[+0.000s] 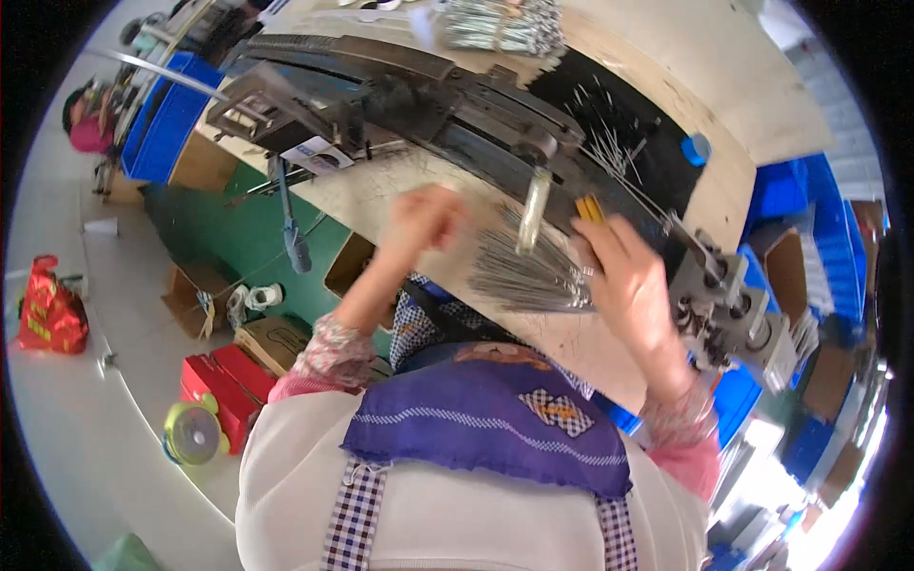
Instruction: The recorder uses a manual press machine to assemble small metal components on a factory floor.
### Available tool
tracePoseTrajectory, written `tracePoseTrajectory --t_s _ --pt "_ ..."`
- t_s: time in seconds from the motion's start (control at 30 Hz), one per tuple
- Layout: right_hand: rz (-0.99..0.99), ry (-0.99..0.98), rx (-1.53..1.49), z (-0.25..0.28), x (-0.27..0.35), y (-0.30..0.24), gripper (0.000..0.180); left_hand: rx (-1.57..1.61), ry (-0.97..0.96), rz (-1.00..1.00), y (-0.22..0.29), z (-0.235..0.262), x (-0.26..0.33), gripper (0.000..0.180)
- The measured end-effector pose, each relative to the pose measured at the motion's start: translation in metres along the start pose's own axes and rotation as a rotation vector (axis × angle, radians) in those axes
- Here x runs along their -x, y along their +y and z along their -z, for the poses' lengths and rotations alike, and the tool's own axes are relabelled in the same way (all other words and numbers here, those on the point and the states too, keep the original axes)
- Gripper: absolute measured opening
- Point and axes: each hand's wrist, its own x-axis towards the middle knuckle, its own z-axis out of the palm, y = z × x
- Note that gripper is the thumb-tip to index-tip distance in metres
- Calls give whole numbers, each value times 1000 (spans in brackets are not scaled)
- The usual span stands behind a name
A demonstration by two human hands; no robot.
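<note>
My left hand is over the near edge of the workbench, its fingers curled and blurred by motion. Whatever may be in them is too smeared to make out. At the fingertips of my right hand sits a small yellow piece, held between the bent fingers; its kind does not show. Between my two hands a fanned bundle of thin metal rods lies on the wooden bench top. Above it, a clear-wrapped lever handle hangs from a long dark metal machine.
More thin rods lie scattered on a black mat behind the machine. A tied rod bundle lies at the far side. Metal clamping fixtures stand right. Blue bins and a red box are around the bench.
</note>
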Motion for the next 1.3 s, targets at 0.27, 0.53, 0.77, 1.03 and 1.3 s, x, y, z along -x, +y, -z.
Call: tracePoseTrajectory --t_s 0.27,0.53,0.77,1.03,1.3 --pt "-260 24 201 -49 -6 79 18 326 284 31 2 68 -24 37" --pt "-384 -190 -113 42 52 8 20 396 311 -287 -7 -3 1 21" --pt "-504 -433 -245 89 57 -2 19 461 -857 262 68 -166 -11 27" --pt "-479 63 -209 105 40 8 14 465 -321 114 51 -162 -18 24" --pt "-45 -246 -70 30 -66 67 26 479 -264 51 53 -158 -15 23"
